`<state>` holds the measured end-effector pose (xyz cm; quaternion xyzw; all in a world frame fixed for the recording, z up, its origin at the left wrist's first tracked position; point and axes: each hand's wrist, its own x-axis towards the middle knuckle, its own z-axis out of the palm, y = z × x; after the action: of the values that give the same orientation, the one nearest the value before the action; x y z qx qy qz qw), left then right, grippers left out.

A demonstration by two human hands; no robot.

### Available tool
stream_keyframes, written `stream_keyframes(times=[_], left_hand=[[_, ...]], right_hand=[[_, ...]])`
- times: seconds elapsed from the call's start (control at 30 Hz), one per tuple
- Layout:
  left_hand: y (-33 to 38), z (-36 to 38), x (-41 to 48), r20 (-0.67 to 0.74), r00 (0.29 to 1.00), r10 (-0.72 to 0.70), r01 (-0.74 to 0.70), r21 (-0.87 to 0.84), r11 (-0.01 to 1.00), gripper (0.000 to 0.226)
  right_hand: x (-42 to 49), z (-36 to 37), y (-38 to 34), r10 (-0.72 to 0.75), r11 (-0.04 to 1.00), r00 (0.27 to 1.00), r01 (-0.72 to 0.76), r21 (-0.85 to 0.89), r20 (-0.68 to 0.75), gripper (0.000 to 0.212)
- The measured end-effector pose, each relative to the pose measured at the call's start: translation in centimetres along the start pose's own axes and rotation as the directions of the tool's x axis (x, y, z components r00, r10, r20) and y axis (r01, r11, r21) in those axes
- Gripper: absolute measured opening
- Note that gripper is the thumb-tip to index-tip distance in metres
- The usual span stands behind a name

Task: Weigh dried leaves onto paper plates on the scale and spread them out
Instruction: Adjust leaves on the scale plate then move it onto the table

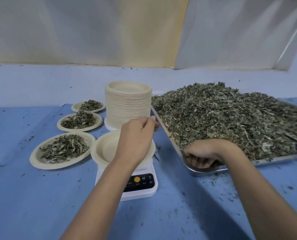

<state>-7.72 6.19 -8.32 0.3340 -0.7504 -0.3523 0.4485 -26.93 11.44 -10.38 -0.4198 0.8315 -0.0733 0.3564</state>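
Since everything sits on one surface, entries run by bulk.

- Blue-covered worktop point(40, 196): littered with leaf crumbs.
- Shallow rectangular steel tray point(274, 161), right side of the worktop: carries the stock.
- Heap of dried grey-green leaves point(222, 118): fills the tray, piled well above its rim. Looks very light, brittle and loose. It would likely crumble if squeezed and shed from a tight pinch, so it is best taken as a cupped handful from the heap's near edge.
- Tall stack of cream paper plates point(127, 108): toward the far edge, just beside the tray's left rim.
- Three cream paper plates already carrying leaves point(38, 163): in a row down the left side.
- White digital scale point(144, 194): near the front edge, between the filled plates and the tray.
- Empty cream paper plate point(106, 148): on the scale. Thin, light and probably easily knocked askew; take it by the rim.
- Left hand point(135, 137): over that plate, fingers curled, thumb and forefinger together. Whether they pinch anything I cannot tell.
- Right hand point(206, 151): at the tray's near left corner, fingers curled down into the leaves around a handful.
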Motion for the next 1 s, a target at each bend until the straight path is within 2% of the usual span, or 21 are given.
stream_keyframes(times=[0.1, 0.27, 0.33, 0.4, 0.47, 0.5, 0.53, 0.6, 0.7, 0.77, 0.87, 1.0], left_hand=[[-0.4, -0.4, -0.1, -0.008, 1.000, -0.022, 0.022, -0.003, 1.000, 0.032], [-0.2, -1.2, -0.1, -0.067, 0.995, -0.076, 0.070, -0.089, 0.994, 0.033], [-0.1, -1.5, -0.2, -0.079, 0.994, -0.079, 0.070, -0.118, 0.991, 0.033], [0.1, -1.7, -0.3, -0.086, 0.993, -0.085, 0.073, -0.130, 0.989, 0.033], [0.3, -1.8, -0.3, -0.084, 0.993, -0.084, 0.073, -0.125, 0.989, 0.033], [0.4, -1.8, -0.4, -0.080, 0.993, -0.083, 0.072, -0.125, 0.989, 0.033], [0.5, -1.9, -0.4, -0.078, 0.994, -0.082, 0.072, -0.128, 0.989, 0.034], [0.5, -1.9, -0.5, -0.078, 0.994, -0.083, 0.071, -0.136, 0.988, 0.034], [0.3, -2.1, -0.4, -0.088, 0.992, -0.087, 0.073, -0.151, 0.986, 0.034], [0.3, -2.2, -0.3, -0.094, 0.991, -0.090, 0.074, -0.160, 0.984, 0.034], [0.2, -2.4, -0.2, -0.096, 0.990, -0.100, 0.084, -0.161, 0.983, 0.034], [0.1, -2.7, -0.2, -0.101, 0.988, -0.117, 0.099, -0.167, 0.981, 0.034]], right_hand=[[2.0, 0.4, -1.2, -0.101, 0.987, 0.967, 0.128, 0.101, -0.236, 0.039], [4.4, 0.3, -2.5, -0.230, 0.966, 0.833, 0.256, -0.018, -0.503, 0.031], [4.6, 0.6, -2.3, -0.282, 0.947, 0.734, 0.316, -0.056, -0.619, 0.029], [4.6, 0.9, -2.1, -0.351, 0.929, 0.581, 0.315, -0.195, -0.735, 0.024], [4.6, 1.0, -2.1, -0.473, 0.880, 0.444, 0.268, -0.391, -0.761, 0.022], [4.7, 0.9, -2.2, -0.532, 0.846, 0.414, 0.231, -0.481, -0.738, 0.024], [4.9, 0.9, -2.3, -0.582, 0.805, 0.421, 0.180, -0.565, -0.696, 0.027], [5.5, 1.0, -2.3, -0.597, 0.742, 0.536, 0.085, -0.665, -0.598, 0.037], [6.3, 1.1, -1.9, -0.433, 0.771, 0.787, 0.071, -0.633, -0.439, 0.051], [6.5, 1.2, -1.6, -0.335, 0.778, 0.872, 0.042, -0.627, -0.358, 0.059], [6.6, 1.3, -1.9, -0.331, 0.779, 0.877, 0.046, -0.626, -0.347, 0.054], [5.9, 1.2, -2.2, -0.389, 0.849, 0.803, 0.123, -0.514, -0.451, 0.032]])
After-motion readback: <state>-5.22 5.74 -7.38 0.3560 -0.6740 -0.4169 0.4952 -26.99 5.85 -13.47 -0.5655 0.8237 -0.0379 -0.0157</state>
